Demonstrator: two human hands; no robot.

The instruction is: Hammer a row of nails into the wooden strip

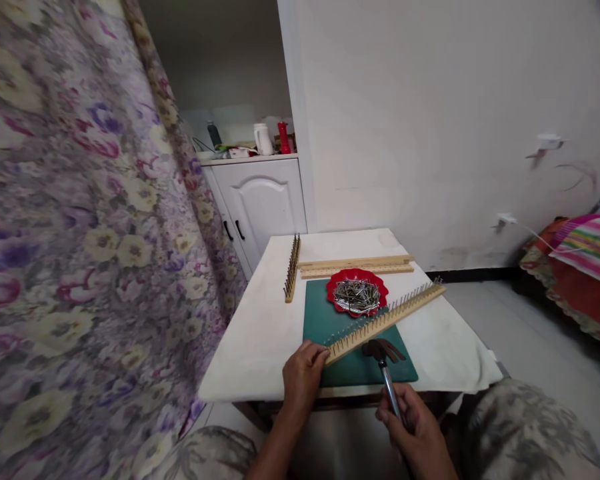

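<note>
A wooden strip (363, 335) with rows of nails standing up from it lies slantwise over the green mat (330, 303). My left hand (303, 373) is closed on the strip's near left end, the fingers pinched there. In my right hand (413, 420) is a claw hammer (387, 383), gripped by its metal shaft. Its dark head rests on or just over the mat, below the strip; I cannot tell if it touches. Behind the strip sits a red scalloped dish (333, 283) full of loose nails (357, 297).
Another nail-studded strip (293, 270) lies at the table's left. Plain wooden strips (355, 265) lie across the back. A white cloth (250, 333) covers the table. A floral curtain (105, 233) hangs at left, a white cabinet (265, 200) behind, a bed (580, 280) at right.
</note>
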